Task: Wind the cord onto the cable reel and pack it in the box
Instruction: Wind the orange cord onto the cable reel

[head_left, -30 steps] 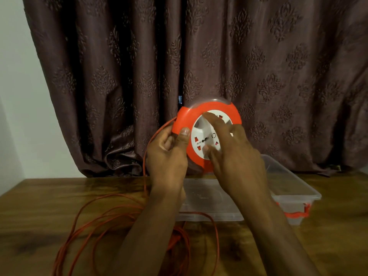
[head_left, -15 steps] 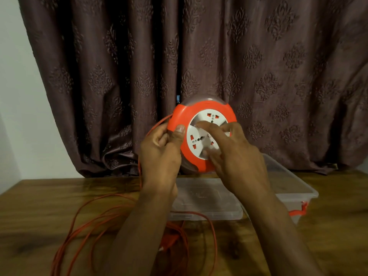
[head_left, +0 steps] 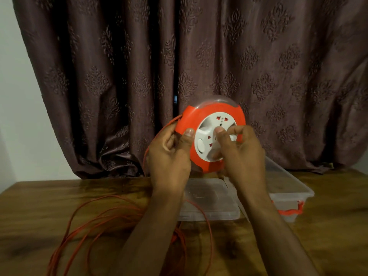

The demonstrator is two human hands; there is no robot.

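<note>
I hold an orange cable reel [head_left: 201, 116] with a white socket face upright above the table. My left hand [head_left: 169, 154] grips its left rim, thumb on the front. My right hand [head_left: 241, 152] pinches the white winding handle on the socket face. The orange cord [head_left: 111, 218] runs from the reel's left side down behind my left hand and lies in loose loops on the table at the lower left. A clear plastic box [head_left: 288, 188] with an orange latch stands behind my right forearm, its clear lid [head_left: 211, 198] lying flat beside it.
The wooden table [head_left: 39, 200] spreads across the lower view. A dark patterned curtain [head_left: 199, 56] hangs close behind it. A pale wall [head_left: 14, 96] shows at the left.
The white socket face has turned under my right hand, whose fingers went from spread flat to pinching the handle. The reel sits slightly higher and to the right.
</note>
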